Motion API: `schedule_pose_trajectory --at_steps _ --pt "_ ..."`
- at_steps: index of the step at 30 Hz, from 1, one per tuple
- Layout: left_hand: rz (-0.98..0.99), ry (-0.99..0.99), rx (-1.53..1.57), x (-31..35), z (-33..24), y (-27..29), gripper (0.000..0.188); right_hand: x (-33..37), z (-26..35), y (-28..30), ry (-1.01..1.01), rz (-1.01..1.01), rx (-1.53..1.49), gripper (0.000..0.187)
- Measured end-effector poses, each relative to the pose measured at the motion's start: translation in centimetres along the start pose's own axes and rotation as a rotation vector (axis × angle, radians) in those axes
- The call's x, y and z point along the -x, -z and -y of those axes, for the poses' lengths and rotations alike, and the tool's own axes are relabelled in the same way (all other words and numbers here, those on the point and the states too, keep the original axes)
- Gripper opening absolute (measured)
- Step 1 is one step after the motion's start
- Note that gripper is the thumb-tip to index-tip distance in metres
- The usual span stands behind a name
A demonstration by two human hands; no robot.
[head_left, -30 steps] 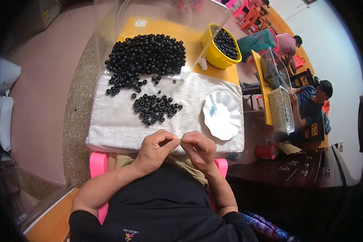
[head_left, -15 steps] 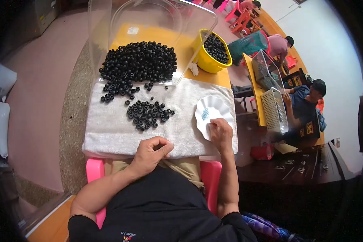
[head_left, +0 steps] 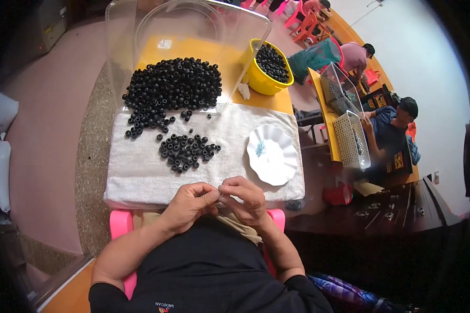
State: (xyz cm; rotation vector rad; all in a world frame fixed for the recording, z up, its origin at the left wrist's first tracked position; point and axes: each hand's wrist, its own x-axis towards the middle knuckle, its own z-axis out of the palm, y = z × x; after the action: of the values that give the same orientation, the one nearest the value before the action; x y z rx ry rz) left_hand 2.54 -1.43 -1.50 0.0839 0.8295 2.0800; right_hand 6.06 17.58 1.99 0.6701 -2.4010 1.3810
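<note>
Over the towel's near edge, my left hand and my right hand meet fingertip to fingertip. Both are closed in a pinch, and whatever sits between the fingers is too small to make out. A white scalloped plate lies to the right of my hands, with a patch of tiny blue pieces on its left side. Beyond my left hand is a loose cluster of black round beads with holes. Farther back, a large heap of the same black beads spills out of a tipped clear plastic bin.
A white towel covers the near part of the yellow table. At the back right stands a yellow tub of black beads, a crumpled white scrap beside it. Off to the right, a person sits at another table with a perforated basket.
My right hand has left the plate and moved left to meet my left hand, which stays near the towel's front edge. The blue pieces remain on the plate.
</note>
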Motion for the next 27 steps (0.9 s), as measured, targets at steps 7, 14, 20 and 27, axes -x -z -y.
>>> schedule_pose_trajectory --at_steps 7,14,20,27 --pt "-0.003 0.032 0.082 0.1 0.1 0.3 0.015 -0.1 0.7 -1.2 -0.013 -0.103 0.029 0.026" --pt "-0.079 0.002 0.090 0.2 -0.4 -0.2 0.012 -0.4 0.6 -1.2 -0.071 -0.073 0.039 0.019" --pt "-0.106 -0.011 0.060 0.2 -0.2 -0.1 0.010 -0.3 -0.1 -0.3 -0.106 0.061 -0.049 0.011" --pt "-0.097 -0.031 -0.011 0.0 0.1 0.2 0.014 0.4 -0.8 0.0 -0.299 0.076 -0.244 0.006"
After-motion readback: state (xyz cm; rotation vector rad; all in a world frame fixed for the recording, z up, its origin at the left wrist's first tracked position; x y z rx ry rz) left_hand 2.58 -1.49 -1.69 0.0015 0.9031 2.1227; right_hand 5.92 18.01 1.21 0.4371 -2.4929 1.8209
